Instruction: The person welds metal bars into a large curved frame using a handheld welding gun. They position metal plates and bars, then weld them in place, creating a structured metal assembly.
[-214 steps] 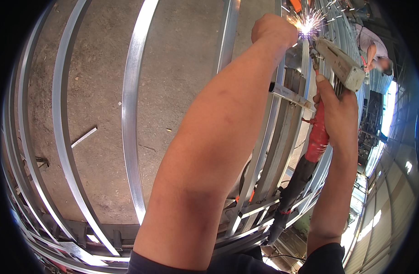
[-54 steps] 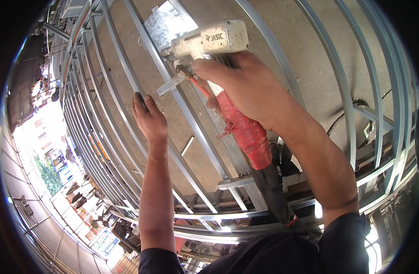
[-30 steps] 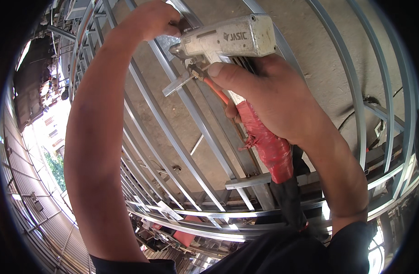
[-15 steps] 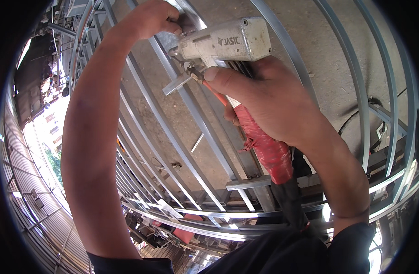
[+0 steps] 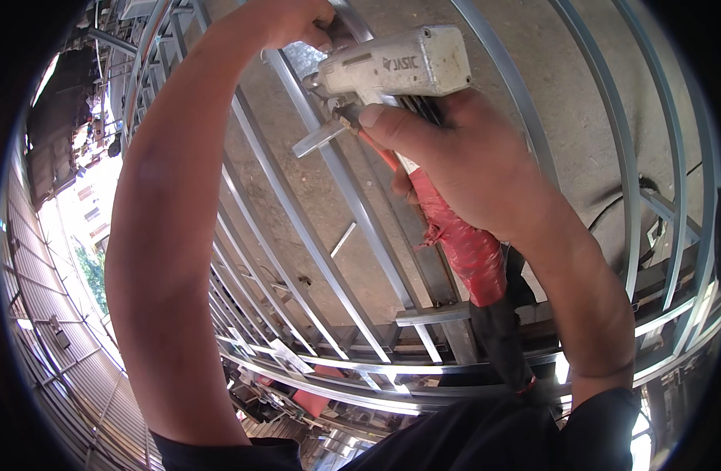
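Head view: right grip [image 5: 474, 161] clamped round welding gun [image 5: 403, 67] over metal frame [image 5: 357, 196], well off near edge; left grip [image 5: 291, 22] curled by nozzle [image 5: 314, 81], hold unclear. Likely positioning step; next needs steady aim.

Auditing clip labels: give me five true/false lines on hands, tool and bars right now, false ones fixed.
The bare right hand holds a scuffed off-white tool with a boxy head. True.
Blue wrapping covers the tool below the hand. False: wrinkled red wrapping does.
The bare left hand is right of the tool. False: it is to the left.
Long silvery metal bars stretch over a dull brown floor. True.
Sparks fly from the tool. False: none show.
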The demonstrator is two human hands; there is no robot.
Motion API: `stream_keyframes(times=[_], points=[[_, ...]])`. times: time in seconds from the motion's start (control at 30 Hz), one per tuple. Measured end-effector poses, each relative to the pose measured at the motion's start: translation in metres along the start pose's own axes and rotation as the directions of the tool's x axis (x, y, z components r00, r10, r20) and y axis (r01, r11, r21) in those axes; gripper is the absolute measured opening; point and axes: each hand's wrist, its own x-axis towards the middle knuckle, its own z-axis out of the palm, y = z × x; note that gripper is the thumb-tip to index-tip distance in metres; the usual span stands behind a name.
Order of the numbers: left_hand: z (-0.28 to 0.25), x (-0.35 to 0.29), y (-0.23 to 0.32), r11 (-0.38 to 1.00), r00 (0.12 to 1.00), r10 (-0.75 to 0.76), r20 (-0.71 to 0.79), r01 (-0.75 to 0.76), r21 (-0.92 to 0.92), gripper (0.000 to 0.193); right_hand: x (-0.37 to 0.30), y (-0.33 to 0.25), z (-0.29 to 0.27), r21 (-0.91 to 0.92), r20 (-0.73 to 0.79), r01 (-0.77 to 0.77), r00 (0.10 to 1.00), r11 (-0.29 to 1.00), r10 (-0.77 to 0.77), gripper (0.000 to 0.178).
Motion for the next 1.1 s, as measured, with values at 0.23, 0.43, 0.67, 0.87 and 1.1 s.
stream_keyframes(times=[0.23, 0.43, 0.67, 0.87, 1.1], points=[[0.009, 0.007, -0.008, 0.999, 1.000, 0.007, 0.002, -0.007, 0.045, 0.036, 0.000, -0.007, 0.002, -0.068, 0.015, -0.012, 1.000, 0.998, 0.013, 0.043], [0.001, 0.000, 0.001, 0.998, 1.000, -0.019, 0.024, 0.018, 0.056, 0.035, 0.000, -0.012, 0.004, -0.096, -0.014, -0.070, 0.998, 0.993, 0.069, 0.043], [0.004, -0.006, -0.005, 0.999, 1.000, -0.013, 0.014, 0.012, 0.040, 0.034, 0.001, -0.014, 0.005, -0.119, 0.028, -0.014, 0.999, 0.993, 0.018, 0.041], [0.006, -0.006, -0.010, 1.000, 1.000, -0.006, 0.013, 0.006, 0.024, 0.034, 0.003, -0.019, 0.005, -0.195, 0.028, 0.020, 0.999, 0.981, -0.015, 0.042], [0.007, -0.011, -0.015, 1.000, 1.000, -0.011, 0.021, 0.011, 0.006, 0.034, 0.000, -0.024, 0.007, -0.193, 0.008, -0.008, 1.000, 0.981, 0.009, 0.043]])
